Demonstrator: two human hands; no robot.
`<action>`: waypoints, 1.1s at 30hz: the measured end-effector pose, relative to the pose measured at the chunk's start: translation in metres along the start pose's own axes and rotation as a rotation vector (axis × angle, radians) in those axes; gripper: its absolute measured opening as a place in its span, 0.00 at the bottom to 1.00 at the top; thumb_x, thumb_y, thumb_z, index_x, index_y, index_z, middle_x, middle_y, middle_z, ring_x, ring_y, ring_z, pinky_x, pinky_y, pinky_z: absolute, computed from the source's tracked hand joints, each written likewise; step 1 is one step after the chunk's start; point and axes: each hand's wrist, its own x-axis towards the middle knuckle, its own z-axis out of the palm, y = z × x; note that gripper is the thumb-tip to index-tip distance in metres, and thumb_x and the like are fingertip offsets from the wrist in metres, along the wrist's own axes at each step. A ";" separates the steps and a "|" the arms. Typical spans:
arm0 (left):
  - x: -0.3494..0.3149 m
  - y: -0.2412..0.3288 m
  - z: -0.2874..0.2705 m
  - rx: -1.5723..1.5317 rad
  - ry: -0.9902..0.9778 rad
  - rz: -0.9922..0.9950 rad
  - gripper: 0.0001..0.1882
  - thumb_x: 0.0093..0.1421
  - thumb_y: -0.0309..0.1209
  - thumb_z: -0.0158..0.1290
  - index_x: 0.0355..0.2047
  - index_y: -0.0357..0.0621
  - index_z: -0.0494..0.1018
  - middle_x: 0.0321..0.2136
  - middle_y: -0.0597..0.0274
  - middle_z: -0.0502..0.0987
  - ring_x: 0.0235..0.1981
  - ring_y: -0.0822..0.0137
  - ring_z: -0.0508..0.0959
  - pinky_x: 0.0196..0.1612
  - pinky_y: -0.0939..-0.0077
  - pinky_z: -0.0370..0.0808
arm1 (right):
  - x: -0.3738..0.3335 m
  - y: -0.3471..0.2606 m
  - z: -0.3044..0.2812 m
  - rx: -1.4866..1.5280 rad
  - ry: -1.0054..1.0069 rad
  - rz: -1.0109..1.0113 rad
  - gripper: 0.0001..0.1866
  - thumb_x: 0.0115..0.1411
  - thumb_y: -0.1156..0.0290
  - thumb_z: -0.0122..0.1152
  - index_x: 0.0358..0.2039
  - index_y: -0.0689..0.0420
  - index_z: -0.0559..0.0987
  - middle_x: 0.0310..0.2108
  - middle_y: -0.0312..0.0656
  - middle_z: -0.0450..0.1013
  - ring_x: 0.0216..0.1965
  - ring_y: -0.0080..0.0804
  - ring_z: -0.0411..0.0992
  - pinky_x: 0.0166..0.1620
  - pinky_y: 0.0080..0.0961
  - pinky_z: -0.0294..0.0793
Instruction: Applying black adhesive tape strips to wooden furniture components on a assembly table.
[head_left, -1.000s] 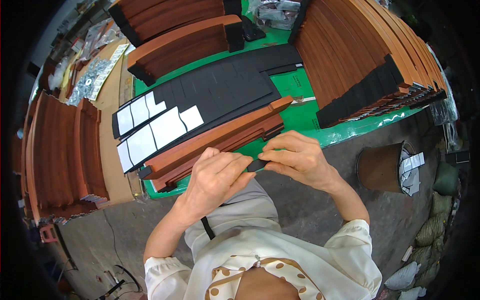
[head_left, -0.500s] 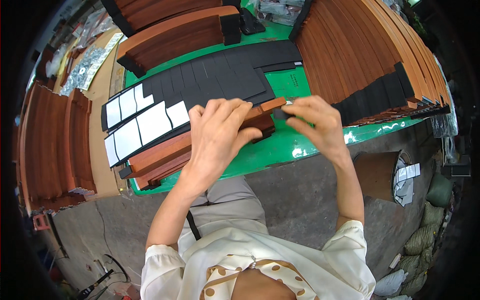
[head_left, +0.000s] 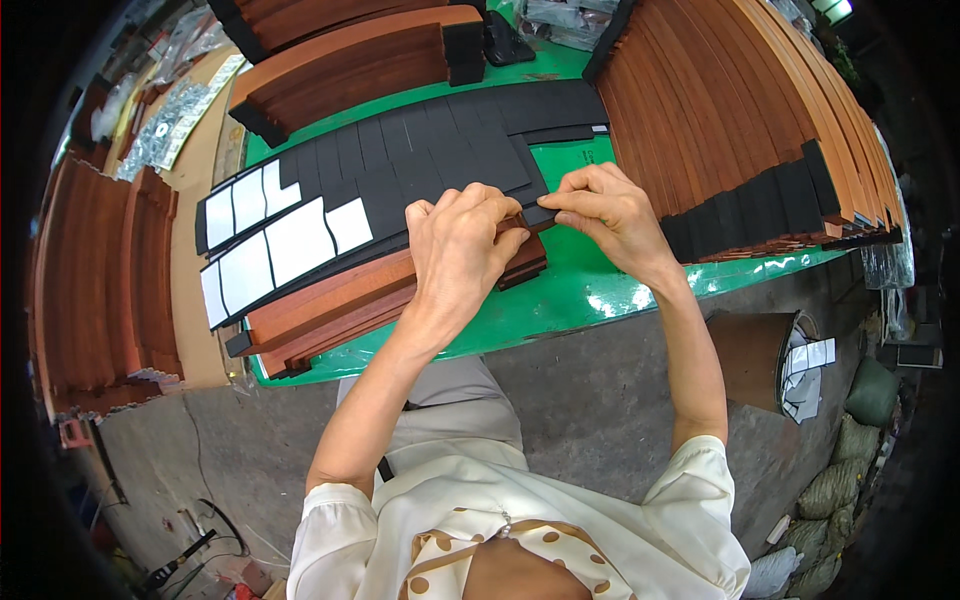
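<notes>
I count six white-backed pads [head_left: 270,245] at the left of the green table [head_left: 600,295]. My left hand [head_left: 462,250] presses the reddish wooden slats [head_left: 340,300], fingers bent. My right hand [head_left: 610,215] pinches one small black pad [head_left: 540,214] at the slat's end.

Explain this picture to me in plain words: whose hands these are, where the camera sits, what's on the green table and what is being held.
The camera sits on a person's head and looks down, so the edges bend. The two bare hands are that person's own. The left hand presses down on the end of a reddish-brown wooden strip lying on the green table. The right hand pinches a small black pad at that same end. Behind the hands lie rows of black pads, some with white backing paper. Stacks of more wooden strips, some with black-capped ends, fill the right side and back.
</notes>
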 end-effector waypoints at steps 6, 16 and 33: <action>0.000 -0.001 0.000 0.015 0.009 0.007 0.11 0.46 0.34 0.63 0.30 0.47 0.78 0.31 0.73 0.76 0.30 0.68 0.72 0.36 0.69 0.58 | 0.002 0.003 0.003 0.007 0.014 -0.008 0.12 0.46 0.75 0.67 0.34 0.52 0.83 0.29 0.32 0.72 0.33 0.30 0.67 0.36 0.27 0.70; -0.001 -0.001 0.000 0.007 0.029 0.029 0.11 0.46 0.33 0.64 0.30 0.46 0.78 0.32 0.72 0.76 0.30 0.69 0.72 0.36 0.70 0.58 | 0.001 0.004 0.004 -0.008 0.015 -0.007 0.11 0.46 0.75 0.67 0.34 0.52 0.83 0.29 0.32 0.73 0.33 0.30 0.67 0.37 0.26 0.71; -0.001 0.001 -0.001 0.014 0.032 0.040 0.12 0.46 0.32 0.63 0.33 0.47 0.78 0.31 0.72 0.76 0.30 0.69 0.72 0.36 0.71 0.57 | 0.003 0.000 0.002 -0.034 0.009 -0.014 0.12 0.45 0.76 0.68 0.33 0.53 0.83 0.29 0.32 0.73 0.34 0.30 0.68 0.38 0.27 0.72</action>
